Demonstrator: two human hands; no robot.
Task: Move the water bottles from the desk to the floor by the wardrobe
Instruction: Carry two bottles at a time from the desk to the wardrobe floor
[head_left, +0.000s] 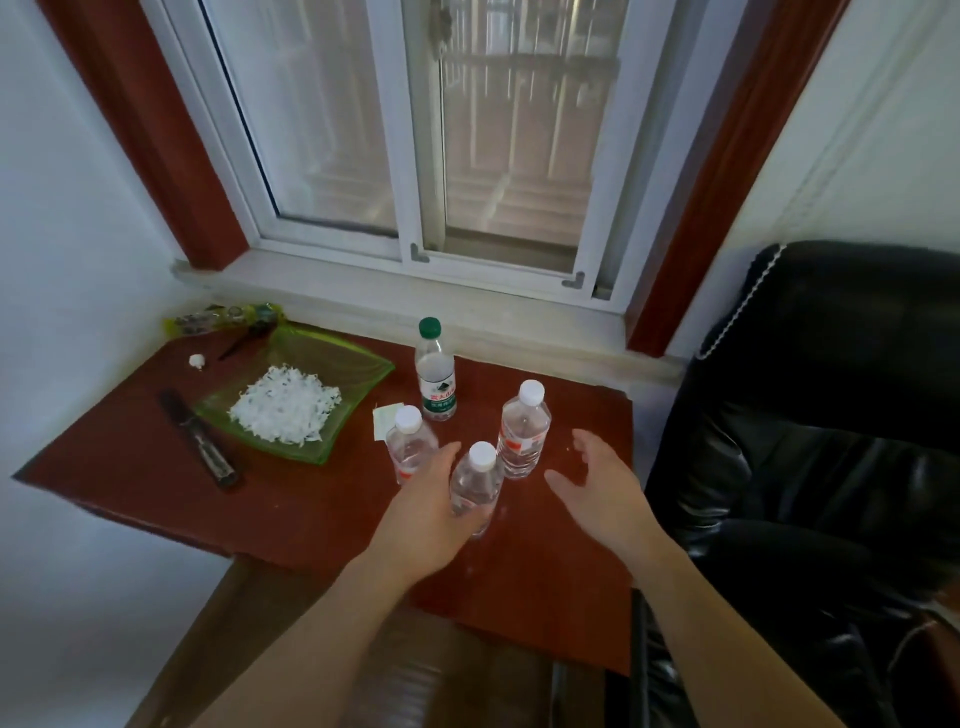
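Several clear water bottles stand on the red-brown desk (130, 462). A green-capped bottle (435, 371) is farthest back. Three white-capped bottles stand nearer: one at the left (408, 441), one at the right (523, 428), one in front (475, 483). My left hand (431, 514) is wrapped around the lower part of the front bottle, and its fingers also touch the left bottle. My right hand (597, 483) hovers open just right of the right bottle, holding nothing.
A green glass dish (358, 369) of white shreds sits on the desk's left half, with a dark pen-like tool (200, 441) beside it. A black leather chair (810, 415) stands against the desk's right edge. The window sill (415, 306) runs behind.
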